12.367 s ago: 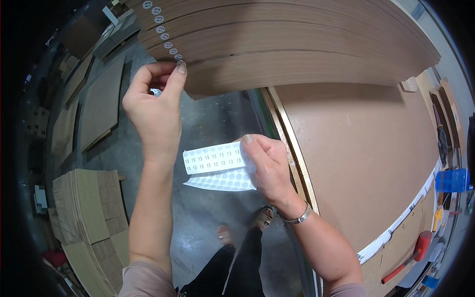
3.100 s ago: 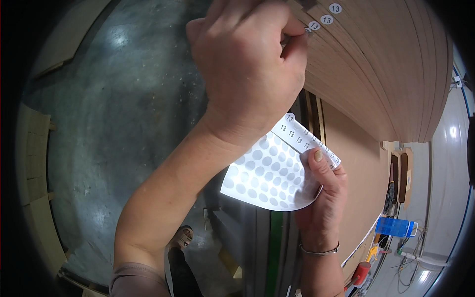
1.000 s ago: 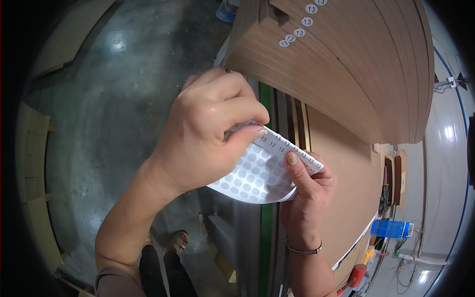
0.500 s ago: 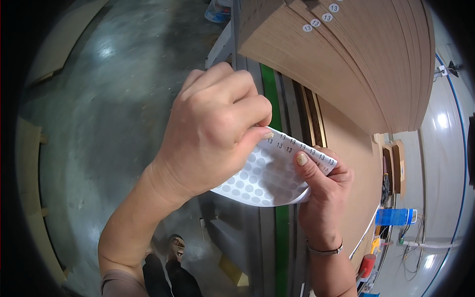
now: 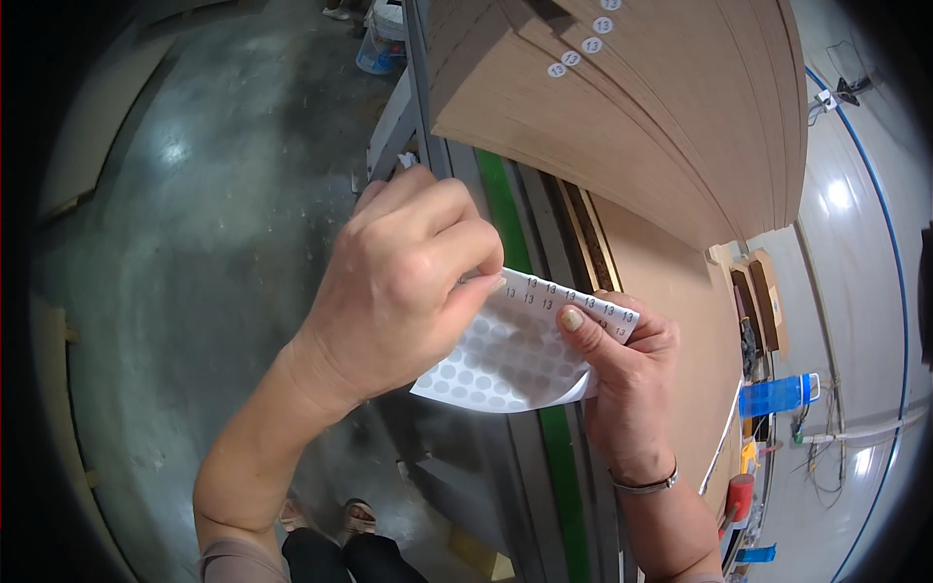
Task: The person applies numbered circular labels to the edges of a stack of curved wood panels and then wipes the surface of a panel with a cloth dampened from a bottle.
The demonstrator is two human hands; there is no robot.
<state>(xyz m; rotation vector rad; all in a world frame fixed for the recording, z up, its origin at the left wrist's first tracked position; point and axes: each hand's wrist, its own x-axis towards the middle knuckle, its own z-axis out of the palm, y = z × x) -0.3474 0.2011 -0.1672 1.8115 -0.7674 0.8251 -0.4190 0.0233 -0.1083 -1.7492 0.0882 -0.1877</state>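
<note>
We are gripping a sticker sheet (image 5: 486, 374) in the right hand (image 5: 630, 384) above a green strip (image 5: 567, 486), the left hand (image 5: 398, 277) pinching its edge; labels (image 5: 592, 46) are marking some stacked boards (image 5: 632, 146), lower ones are showing none, stickers (image 5: 570, 295) are remaining.

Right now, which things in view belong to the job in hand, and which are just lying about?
In the job:
sticker sheet, gripped by the right hand, with the left hand at its edge
stacked brown boards bearing round stickers

Apparently just lying about:
blue bottle
red mallet
bucket
</note>
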